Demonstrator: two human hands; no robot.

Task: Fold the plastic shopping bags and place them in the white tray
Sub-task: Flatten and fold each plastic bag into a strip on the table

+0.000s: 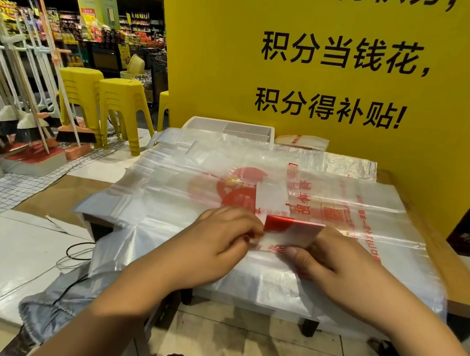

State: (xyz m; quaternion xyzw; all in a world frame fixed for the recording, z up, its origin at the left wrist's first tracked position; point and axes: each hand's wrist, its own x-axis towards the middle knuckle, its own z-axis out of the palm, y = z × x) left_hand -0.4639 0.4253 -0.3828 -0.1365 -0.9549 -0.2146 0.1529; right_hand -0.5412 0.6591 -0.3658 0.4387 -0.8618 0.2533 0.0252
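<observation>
A small folded plastic bag [291, 231], white with a red patch, is pinched between both hands over the table's near middle. My left hand [218, 242] grips its left edge and my right hand [333, 267] holds its right side with the thumb under it. Beneath them lies a pile of flat clear shopping bags [358, 213] with red print, spread across the table. The white tray [205, 124], with dividers, stands at the table's far edge against the yellow wall. One folded bag [302, 141] lies just right of the tray.
The wooden table [455, 275] shows bare wood along its right side. A yellow wall sign [350, 58] rises behind it. Yellow stools [117, 101] and brooms [24, 118] stand to the left. Cables [75, 249] and loose bags hang at the table's front left.
</observation>
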